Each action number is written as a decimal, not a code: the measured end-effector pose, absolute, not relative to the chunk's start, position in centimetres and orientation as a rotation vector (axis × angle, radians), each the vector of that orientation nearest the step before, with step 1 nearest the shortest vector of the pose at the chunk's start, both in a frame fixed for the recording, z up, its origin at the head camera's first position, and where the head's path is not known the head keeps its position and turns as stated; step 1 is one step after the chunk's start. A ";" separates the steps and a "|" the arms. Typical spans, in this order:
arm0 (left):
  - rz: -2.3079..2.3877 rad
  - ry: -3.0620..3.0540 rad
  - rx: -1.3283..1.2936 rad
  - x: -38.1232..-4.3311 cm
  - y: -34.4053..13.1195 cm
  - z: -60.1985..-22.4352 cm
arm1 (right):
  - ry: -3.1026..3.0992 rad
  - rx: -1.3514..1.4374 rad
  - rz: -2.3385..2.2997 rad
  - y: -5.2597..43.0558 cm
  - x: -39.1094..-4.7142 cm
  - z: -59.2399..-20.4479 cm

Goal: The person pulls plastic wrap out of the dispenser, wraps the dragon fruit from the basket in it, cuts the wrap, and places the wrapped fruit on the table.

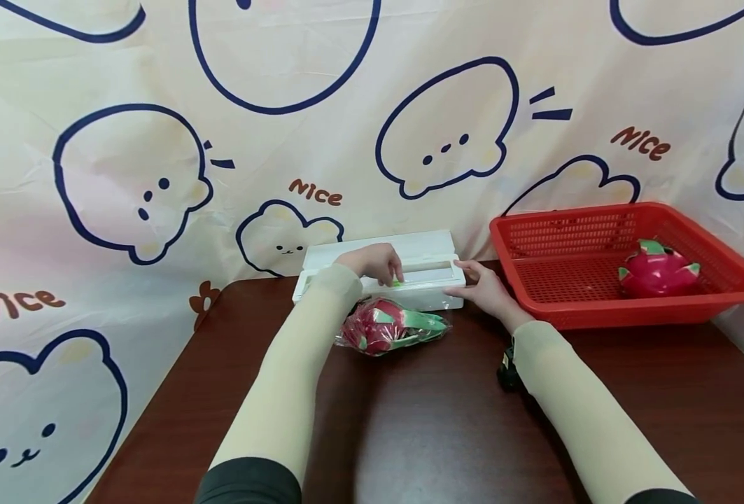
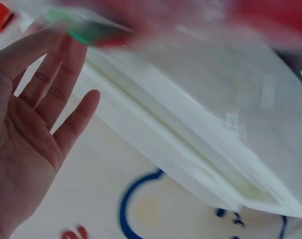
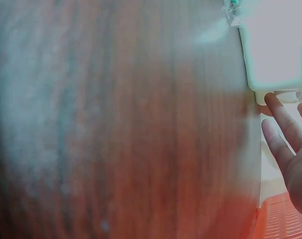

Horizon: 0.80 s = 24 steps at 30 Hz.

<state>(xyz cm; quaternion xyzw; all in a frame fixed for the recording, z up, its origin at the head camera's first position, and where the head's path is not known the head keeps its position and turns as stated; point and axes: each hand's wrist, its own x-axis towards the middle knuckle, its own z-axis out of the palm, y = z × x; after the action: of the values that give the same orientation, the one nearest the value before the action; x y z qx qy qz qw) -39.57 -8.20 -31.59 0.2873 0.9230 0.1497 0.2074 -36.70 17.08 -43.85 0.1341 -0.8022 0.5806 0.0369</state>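
Note:
A long white cling film box [image 1: 425, 297] lies at the back of the table with its lid raised. My left hand [image 1: 374, 262] reaches over it from the front, fingers bent down, pinching a small bright-green slider [image 1: 398, 283] on the box. In the left wrist view, the thumb and first finger of my left hand [image 2: 44, 99] come together while the other fingers spread. My right hand [image 1: 488, 294] touches the box's right end, its fingers [image 3: 288, 124] fairly straight. Just in front of the box lies a dragon fruit [image 1: 378, 325] wrapped in clear film, its green tips pointing right.
At the right stands a red perforated plastic basket [image 1: 554, 315], holding another dragon fruit [image 1: 658, 273]. The dark brown wooden table [image 1: 434, 427] ends at a cream cloth [image 1: 346, 147] with cartoon drawings, close behind the box.

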 end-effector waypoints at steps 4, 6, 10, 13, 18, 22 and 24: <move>0.433 2.586 0.814 -39.9 -10.2 -31.9 | -2.447 0.394 1.775 17.6 -36.6 -43.8; 0.437 2.591 0.844 -39.9 -11.0 -32.2 | -2.457 0.395 1.768 17.7 -36.7 -43.8; 0.458 2.601 0.912 -39.9 -12.2 -32.8 | -2.491 0.383 1.757 17.7 -36.7 -44.0; 0.479 2.630 0.954 -39.8 -13.0 -33.3 | -2.497 0.378 1.753 17.6 -36.8 -44.0; 0.551 2.684 0.964 -39.3 -13.6 -33.9 | -2.479 0.379 1.767 17.4 -36.8 -44.1; 0.657 2.693 0.970 -39.3 -14.0 -34.6 | -2.468 0.384 1.781 17.2 -36.7 -44.0; 0.707 2.691 0.974 -39.2 -14.1 -34.9 | -2.463 0.392 1.784 17.2 -36.7 -44.0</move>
<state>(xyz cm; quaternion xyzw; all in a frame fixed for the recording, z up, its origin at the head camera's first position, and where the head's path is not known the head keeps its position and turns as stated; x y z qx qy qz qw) -39.23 -14.13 -34.92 0.3289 0.9086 0.2385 0.0966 -36.70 17.15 -44.04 0.1277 -0.8026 0.5815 0.0376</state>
